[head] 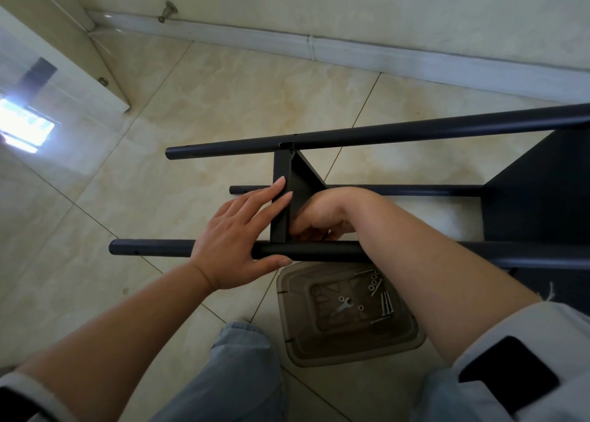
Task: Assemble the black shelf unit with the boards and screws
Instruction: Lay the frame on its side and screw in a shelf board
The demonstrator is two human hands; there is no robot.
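On the tiled floor, on its side: shelf unit (526, 198), mid-assembly, one board (297, 185) set between near pole (153, 247) and far pole (383, 134). Left hand (236, 239) flat, fingers straight against the board, thumb under the near pole. Right hand (319, 217) curled at the joint; contents hidden. Likely fixing this corner; next, a screw from the tray (351, 351) with spanner (342, 306). No readable writing.

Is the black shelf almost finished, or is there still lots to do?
About partway. Done: one black board at the right already sits between the poles. In hand: the left hand steadies the near pole and presses the second board, while the right hand works at its corner; what it holds is hidden. Left: screws and a wrench wait in the tray.
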